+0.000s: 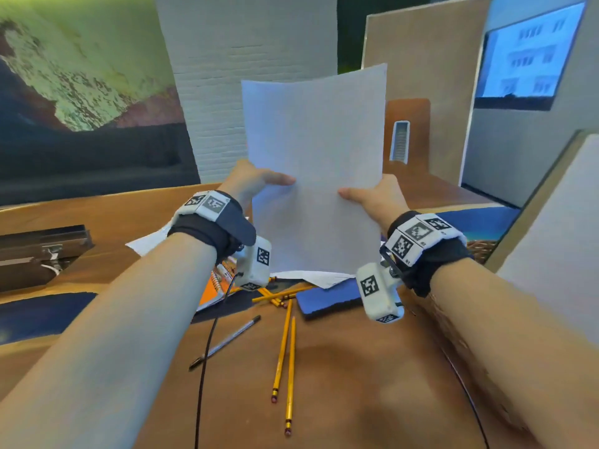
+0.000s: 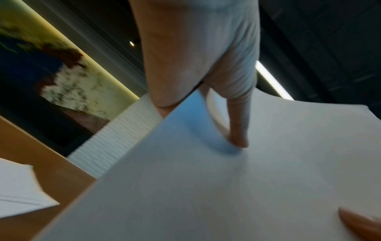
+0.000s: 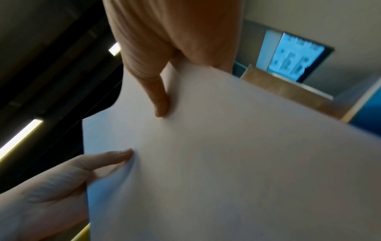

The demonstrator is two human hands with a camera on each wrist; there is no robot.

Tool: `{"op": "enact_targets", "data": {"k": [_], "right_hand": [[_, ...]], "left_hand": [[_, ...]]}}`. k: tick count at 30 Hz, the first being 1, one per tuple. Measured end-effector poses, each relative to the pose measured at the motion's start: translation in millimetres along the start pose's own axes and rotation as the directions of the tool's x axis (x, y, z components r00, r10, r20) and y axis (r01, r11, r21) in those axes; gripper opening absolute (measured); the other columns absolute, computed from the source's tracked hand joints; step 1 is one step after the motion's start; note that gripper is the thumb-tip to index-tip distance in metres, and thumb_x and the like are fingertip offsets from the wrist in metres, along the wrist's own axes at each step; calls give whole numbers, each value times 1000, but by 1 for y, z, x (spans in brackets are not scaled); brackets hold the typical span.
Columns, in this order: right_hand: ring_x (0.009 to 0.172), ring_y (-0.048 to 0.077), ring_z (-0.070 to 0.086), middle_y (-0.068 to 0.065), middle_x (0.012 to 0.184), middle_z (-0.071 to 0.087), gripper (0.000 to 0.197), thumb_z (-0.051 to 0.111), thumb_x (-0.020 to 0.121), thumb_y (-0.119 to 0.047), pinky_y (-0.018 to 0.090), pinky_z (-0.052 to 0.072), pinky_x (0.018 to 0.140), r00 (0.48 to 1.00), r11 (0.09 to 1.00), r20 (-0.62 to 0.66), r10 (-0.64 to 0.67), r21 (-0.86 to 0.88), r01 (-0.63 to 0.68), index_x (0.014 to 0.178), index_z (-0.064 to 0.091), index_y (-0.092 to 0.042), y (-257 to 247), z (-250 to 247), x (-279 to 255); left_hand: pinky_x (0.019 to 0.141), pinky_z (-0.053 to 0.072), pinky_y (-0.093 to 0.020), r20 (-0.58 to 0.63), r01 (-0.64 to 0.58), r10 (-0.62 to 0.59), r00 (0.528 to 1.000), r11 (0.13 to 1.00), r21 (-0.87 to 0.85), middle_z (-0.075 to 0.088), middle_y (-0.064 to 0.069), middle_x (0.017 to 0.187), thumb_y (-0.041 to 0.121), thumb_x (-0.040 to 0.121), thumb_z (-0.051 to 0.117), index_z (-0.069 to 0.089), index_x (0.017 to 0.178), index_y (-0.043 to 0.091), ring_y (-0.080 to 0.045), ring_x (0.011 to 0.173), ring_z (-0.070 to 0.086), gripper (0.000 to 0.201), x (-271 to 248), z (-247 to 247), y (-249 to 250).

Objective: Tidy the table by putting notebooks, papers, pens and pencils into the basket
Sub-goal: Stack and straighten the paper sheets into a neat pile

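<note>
Upright, paper sheets point(image 1: 312, 170) pinched at mid-edges by left hand point(image 1: 256, 183) and right hand point(image 1: 376, 196) (thumbs in front); light, floppy, likely best gripped at both sides.

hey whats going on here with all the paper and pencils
A person is tidying a desk. Both hands hold a stack of white paper upright above the table: the left hand pinches its left edge, the right hand its right edge. More paper, an orange notebook, a blue notebook, a pen and several pencils lie on the table. No basket is in view.
</note>
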State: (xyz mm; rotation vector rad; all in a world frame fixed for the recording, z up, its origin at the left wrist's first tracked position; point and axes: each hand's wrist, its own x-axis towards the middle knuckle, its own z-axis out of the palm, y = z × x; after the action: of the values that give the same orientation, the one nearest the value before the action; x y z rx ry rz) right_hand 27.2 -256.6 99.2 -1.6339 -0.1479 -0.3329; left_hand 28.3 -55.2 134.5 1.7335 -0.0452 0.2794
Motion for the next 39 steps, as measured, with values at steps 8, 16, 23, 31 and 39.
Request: {"op": "enact_targets", "data": {"k": [8,16,23,31,39], "right_hand": [[103,28,62,15,112,66,36,70,80,-13,38,49,94,938,980,-339,-74,-201,4,112,63,1,-5,-109,-7],[90,25,64,5,89,62,23,73,73,-10,37,53,87,821,956,-562,-99,-282,-78,85,54,-18,-4,-216,-30],[81,20,58,10,86,58,22,68,78,1,17,51,65,770,948,-625,-126,-304,-92,70,55,-14,6,-275,-59],[69,18,57,5,74,59,3,66,78,-5,21,45,57,806,847,-564,-177,-505,-167,81,65,-6,25,-304,-76],[80,25,62,13,89,65,19,67,78,-9,25,48,66,797,774,-590,-127,-562,-293,94,67,3,47,-319,-74]], "left_hand": [[60,53,-21,149,-46,58,987,995,-85,67,-6,86,-4,71,76,65,84,10,-11,65,63,22,19,125,12],[57,49,-10,398,-43,91,913,991,-129,63,-6,113,-4,77,71,59,118,-3,-15,86,61,43,3,246,31],[67,55,-21,541,1,81,837,989,-149,64,-10,112,-6,78,69,59,118,-4,-20,90,62,41,-8,320,29],[56,55,-19,618,38,38,785,993,-110,72,0,76,-12,75,69,62,111,-8,-7,59,68,38,-2,376,0],[100,46,-46,680,64,-58,731,998,16,70,-8,99,-7,74,72,65,110,2,-28,99,65,38,2,397,-27]]}}
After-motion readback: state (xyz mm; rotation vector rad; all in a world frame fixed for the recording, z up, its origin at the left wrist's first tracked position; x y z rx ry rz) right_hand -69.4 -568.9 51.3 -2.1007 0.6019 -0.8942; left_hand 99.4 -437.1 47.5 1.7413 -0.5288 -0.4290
